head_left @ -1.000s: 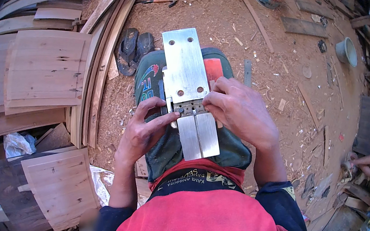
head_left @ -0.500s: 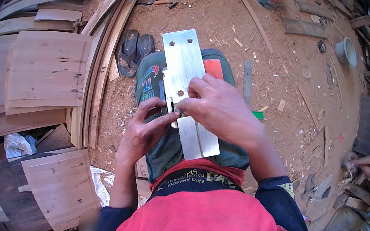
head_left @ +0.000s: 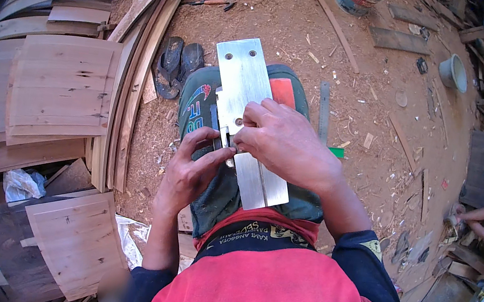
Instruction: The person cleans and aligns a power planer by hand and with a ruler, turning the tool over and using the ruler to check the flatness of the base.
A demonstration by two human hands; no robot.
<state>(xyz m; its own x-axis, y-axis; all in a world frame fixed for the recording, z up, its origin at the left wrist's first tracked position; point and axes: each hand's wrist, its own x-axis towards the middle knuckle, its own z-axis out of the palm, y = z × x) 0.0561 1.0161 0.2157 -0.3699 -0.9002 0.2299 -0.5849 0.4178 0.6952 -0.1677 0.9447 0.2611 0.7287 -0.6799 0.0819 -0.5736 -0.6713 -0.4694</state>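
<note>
An electric planer (head_left: 240, 80) lies sole up across my lap, its long silver plate pointing away from me and a shorter grooved plate (head_left: 253, 180) nearer my waist. Between the plates is the narrow blade gap. From the left, my left hand (head_left: 185, 174) grips the planer's side at this gap, thumb and fingers bent around its edge. My right hand (head_left: 288, 148) reaches over the sole from the right, fingers curled and thumb pressed in at the gap. Whatever its fingertips pinch is hidden. An orange-red part (head_left: 283, 91) shows beside the long plate.
Flat wooden panels (head_left: 64, 82) and long boards (head_left: 145, 77) are stacked on the left. Dark sandals (head_left: 180, 63), a hammer (head_left: 216, 2), a steel ruler (head_left: 324, 110) and buckets (head_left: 453, 73) rest on the shaving-strewn floor. Another person's arm (head_left: 479, 217) shows at far right.
The whole view has shifted slightly. Both hands stay at the planer's blade gap, with only slight movement in their fingers.
</note>
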